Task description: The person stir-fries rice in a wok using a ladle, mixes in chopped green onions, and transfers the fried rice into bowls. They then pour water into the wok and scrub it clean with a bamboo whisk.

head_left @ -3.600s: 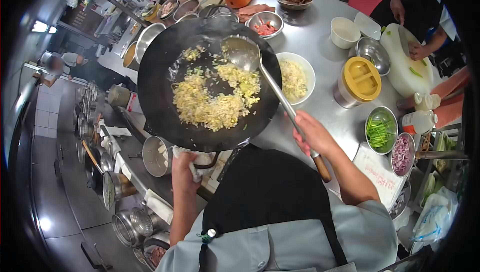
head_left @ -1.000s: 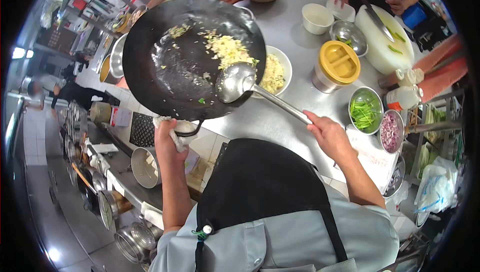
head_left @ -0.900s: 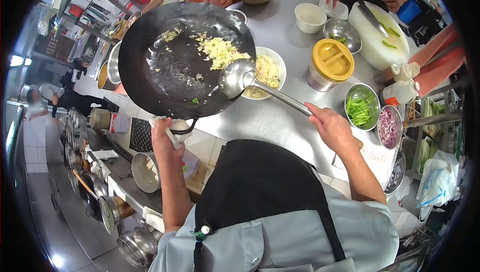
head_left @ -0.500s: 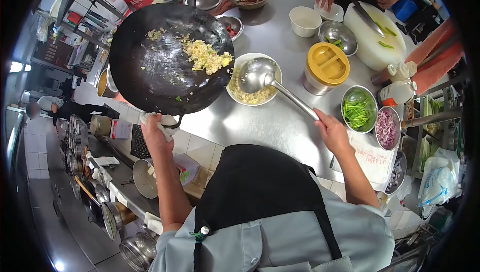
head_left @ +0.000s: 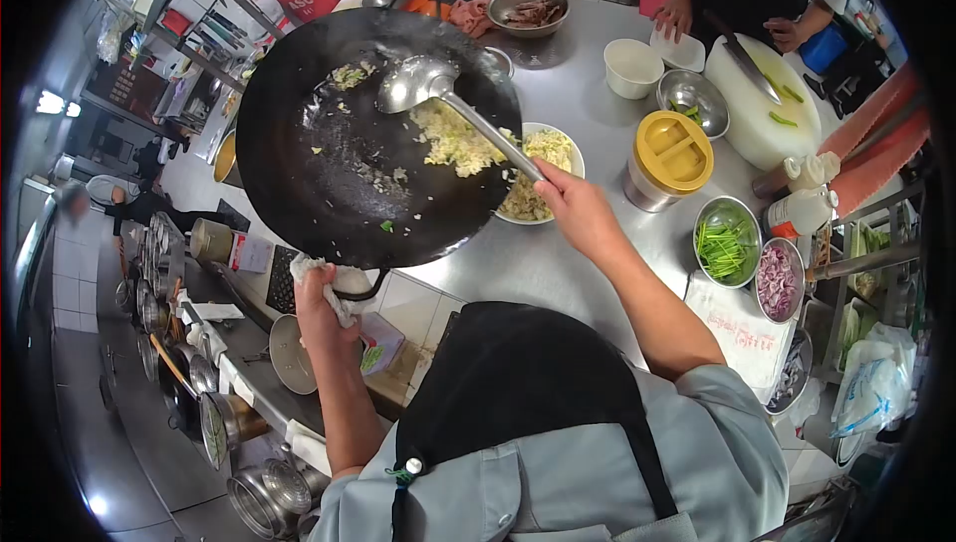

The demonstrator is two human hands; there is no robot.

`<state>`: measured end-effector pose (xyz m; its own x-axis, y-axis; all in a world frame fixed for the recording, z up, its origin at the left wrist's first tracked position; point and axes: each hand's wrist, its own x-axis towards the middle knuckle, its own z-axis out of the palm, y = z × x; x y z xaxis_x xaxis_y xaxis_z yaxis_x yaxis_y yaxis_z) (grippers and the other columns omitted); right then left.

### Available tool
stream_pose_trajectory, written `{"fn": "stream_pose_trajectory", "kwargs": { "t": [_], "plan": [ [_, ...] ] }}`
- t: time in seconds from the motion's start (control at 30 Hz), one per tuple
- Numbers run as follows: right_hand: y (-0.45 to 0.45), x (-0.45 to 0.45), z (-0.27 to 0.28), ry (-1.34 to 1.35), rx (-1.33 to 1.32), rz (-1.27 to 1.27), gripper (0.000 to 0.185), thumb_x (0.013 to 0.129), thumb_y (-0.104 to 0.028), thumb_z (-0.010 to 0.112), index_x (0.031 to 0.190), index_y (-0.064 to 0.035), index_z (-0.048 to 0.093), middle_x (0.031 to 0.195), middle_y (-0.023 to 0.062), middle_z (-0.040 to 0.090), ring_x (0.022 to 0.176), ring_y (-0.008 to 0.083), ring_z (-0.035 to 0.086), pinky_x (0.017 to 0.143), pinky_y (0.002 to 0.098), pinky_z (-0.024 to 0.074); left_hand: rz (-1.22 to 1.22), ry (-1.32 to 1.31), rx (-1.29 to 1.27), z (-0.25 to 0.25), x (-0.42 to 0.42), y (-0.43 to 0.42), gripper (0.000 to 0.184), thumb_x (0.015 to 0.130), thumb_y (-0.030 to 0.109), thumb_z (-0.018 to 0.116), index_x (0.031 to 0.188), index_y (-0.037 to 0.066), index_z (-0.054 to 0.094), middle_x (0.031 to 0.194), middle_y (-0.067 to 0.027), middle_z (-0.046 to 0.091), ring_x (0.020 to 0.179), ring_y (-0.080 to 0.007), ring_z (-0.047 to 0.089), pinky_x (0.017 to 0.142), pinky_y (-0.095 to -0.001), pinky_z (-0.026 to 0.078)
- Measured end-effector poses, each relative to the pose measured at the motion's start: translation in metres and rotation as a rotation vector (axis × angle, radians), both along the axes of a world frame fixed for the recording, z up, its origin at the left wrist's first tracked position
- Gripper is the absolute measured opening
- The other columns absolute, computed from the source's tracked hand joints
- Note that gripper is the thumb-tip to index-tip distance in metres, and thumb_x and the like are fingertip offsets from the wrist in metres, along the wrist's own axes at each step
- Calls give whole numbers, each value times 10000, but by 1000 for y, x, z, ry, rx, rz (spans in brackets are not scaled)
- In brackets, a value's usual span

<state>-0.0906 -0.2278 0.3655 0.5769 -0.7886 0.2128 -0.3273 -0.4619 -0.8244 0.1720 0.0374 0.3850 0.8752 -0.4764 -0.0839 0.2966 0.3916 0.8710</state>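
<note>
My left hand (head_left: 321, 295) is closed around a white cloth (head_left: 344, 283) at the near loop handle of a large black wok (head_left: 299, 184). The wok is tilted toward a white bowl (head_left: 570, 156) on the steel table. Fried rice (head_left: 453, 139) with green bits lies at the wok's right side, and some rice is in the bowl, partly hidden by the wok's rim. My right hand (head_left: 578, 206) grips the handle of a steel ladle (head_left: 413, 84). Its round head is inside the wok, over the rice.
A yellow-lidded container (head_left: 672, 154) stands right of the bowl. Farther right are bowls of chopped greens (head_left: 724, 243) and sliced onion (head_left: 777, 281). Across the table, a person's hand (head_left: 675, 12) touches a white dish near a cutting board (head_left: 767, 129) with a knife (head_left: 742, 56).
The ladle has moved left from above the white bowl into the wok. The wok has shifted right and now overlaps the bowl's left side.
</note>
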Motion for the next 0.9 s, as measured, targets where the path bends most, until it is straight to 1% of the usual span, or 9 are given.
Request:
{"fn": "stream_pose_trajectory", "kwargs": {
  "t": [0.07,0.13,0.23,0.37,0.47,0.57,0.77,0.87,0.9],
  "plan": [
    [11,-4,-9,14,-13,22,395,1053,-246,584,1427,-125,613,1051,245,720,986,440,687,838,479,540,3,57,-23,-2,-4,5,69,896,46,610,933,97,582,856,-46,664,764,-239,725,719,-413,645],
    [33,-41,-26,207,-58,-44,399,1038,-218,612,1428,-131,620,1006,228,710,924,435,688,832,476,543,-6,103,4,2,-13,7,72,898,33,608,946,84,593,866,-57,682,783,-240,733,732,-411,648],
    [52,-111,-54,262,-114,-107,413,1002,-205,675,1413,-175,643,959,187,702,864,389,693,796,457,559,-19,63,-5,-4,-10,3,71,893,39,615,939,87,590,854,-53,676,776,-235,732,717,-400,645],
    [41,-134,-7,454,-283,-209,404,995,-232,685,1398,-215,662,973,148,718,885,347,709,777,445,568,2,88,126,6,-15,2,73,886,67,636,932,94,587,840,-47,670,755,-231,728,682,-395,635],
    [15,-93,8,326,-313,-187,380,1008,-254,663,1385,-213,671,1006,149,726,904,352,709,786,449,561,-18,87,79,7,-19,2,67,891,76,631,939,96,590,839,-52,671,750,-241,728,686,-414,635],
    [-7,-52,-11,100,-173,-59,366,1014,-274,653,1371,-201,680,1030,160,728,909,360,703,794,437,554,-70,68,-5,6,-16,1,58,898,84,623,950,95,600,852,-57,681,757,-250,731,705,-425,635],
    [7,-129,-8,299,-54,-15,407,994,-269,687,1391,-181,667,1102,161,741,933,327,713,822,413,556,-66,47,-35,1,-7,10,60,911,82,617,970,85,616,872,-66,702,775,-251,738,727,-431,638],
    [-6,-155,-9,253,-202,-74,398,993,-261,687,1386,-200,671,1092,157,742,906,316,710,829,419,555,-70,40,-26,8,-10,8,53,915,68,614,966,81,616,864,-70,701,766,-252,738,702,-427,645],
    [-4,-147,-2,250,-160,-101,394,996,-260,683,1383,-192,671,1095,164,741,919,321,711,833,418,556,-87,41,-32,8,-7,8,52,915,65,613,965,81,615,863,-70,700,764,-252,737,699,-423,647]
  ]
}}
